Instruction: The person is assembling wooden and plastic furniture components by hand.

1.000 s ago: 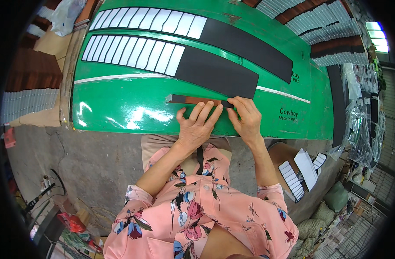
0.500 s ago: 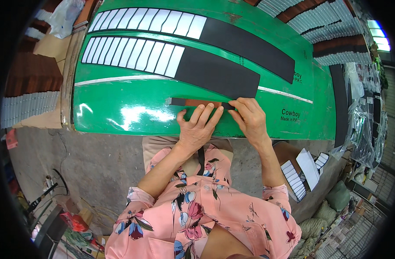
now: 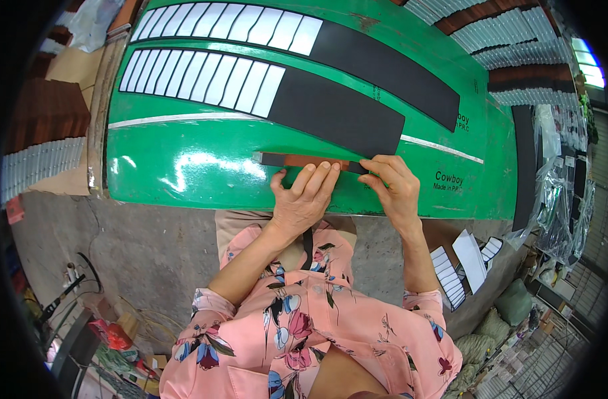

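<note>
A narrow brown-and-black bar [image 3: 304, 160] with a pale left end lies along the near part of the green tabletop [image 3: 204, 139]. The fingertips of my left hand [image 3: 300, 203] press on its brown middle, with the thumb bent at the near side. At the bar's black right end, my right hand [image 3: 395, 189] pinches with thumb and forefinger. Whether a separate small piece sits in that pinch is hidden. Just beyond lies a black sheet [image 3: 340, 113] with a row of white patches on its left half. Behind it rests a second, similar black sheet [image 3: 390, 73].
Stacked brown blocks with silvery-grey edges stand at left [image 3: 44, 156] and far right [image 3: 510, 50]. Clear plastic wrapping [image 3: 550, 193] hangs beyond the table's right end. Below the table's near right corner lie white-patched sheets [image 3: 448, 278] and white paper [image 3: 470, 256].
My right hand has shifted slightly right, still pinching at the bar's right end. The left hand stays on the bar's middle. The whole view has moved a little.
</note>
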Available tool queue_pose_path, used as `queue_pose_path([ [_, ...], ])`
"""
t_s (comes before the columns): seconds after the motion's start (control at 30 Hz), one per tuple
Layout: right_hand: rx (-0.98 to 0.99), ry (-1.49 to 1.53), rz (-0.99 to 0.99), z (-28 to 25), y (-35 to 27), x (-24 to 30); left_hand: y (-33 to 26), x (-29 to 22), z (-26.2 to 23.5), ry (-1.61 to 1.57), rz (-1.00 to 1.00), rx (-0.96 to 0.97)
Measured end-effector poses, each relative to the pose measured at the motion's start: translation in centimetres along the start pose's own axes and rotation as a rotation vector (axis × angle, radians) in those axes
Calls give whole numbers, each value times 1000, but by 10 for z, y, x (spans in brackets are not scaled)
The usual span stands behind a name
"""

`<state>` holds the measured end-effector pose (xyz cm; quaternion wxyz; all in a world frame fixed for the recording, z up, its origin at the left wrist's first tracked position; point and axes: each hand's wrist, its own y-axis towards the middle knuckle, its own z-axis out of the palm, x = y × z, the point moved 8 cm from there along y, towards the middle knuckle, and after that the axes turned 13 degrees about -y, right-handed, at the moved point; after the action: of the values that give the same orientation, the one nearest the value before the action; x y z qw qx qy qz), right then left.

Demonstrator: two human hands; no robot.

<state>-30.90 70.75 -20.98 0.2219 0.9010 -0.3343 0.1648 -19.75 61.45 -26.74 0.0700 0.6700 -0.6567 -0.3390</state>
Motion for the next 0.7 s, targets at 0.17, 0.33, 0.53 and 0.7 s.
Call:
queue_pose_path([
  [0.17,-1,-8,-18,5,1,-1,0,1,-2,-21,-7,-51],
  [0.33,1,7,-17,6,2,1,0,1,-2,-15,-8,-58],
  [0.53,-20,-3,-20,7,1,1,0,1,-2,-11,-6,-62],
  [0.7,-31,-15,-20,7,1,2,0,0,-3,-10,0,-66],
])
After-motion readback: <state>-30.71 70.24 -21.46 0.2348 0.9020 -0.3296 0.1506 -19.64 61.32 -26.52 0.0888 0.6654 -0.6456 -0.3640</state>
